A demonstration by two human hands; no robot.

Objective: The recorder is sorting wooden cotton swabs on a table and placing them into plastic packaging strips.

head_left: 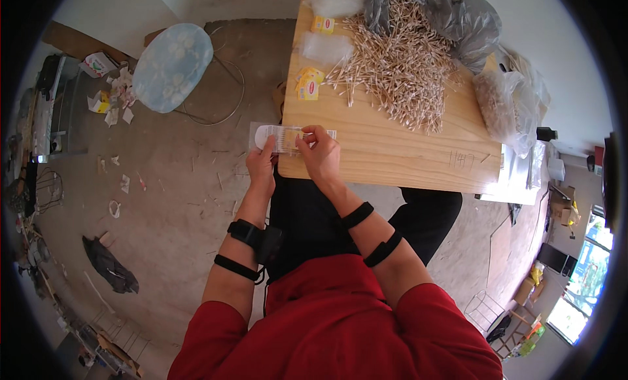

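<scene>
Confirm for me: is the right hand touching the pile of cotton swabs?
Apart. The head view shows a strip of wooden tabletop between the right hand and the pile of cotton swabs; the hand is at the clear packet.

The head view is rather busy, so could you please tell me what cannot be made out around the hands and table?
Head view, left hand: most fingers are hidden beneath the packet.
Head view, packet: its right part is partly covered by the right hand.
Head view, cotton swabs: too small and heaped to count.
Head view, clear bag: cut off by the top edge.
</scene>
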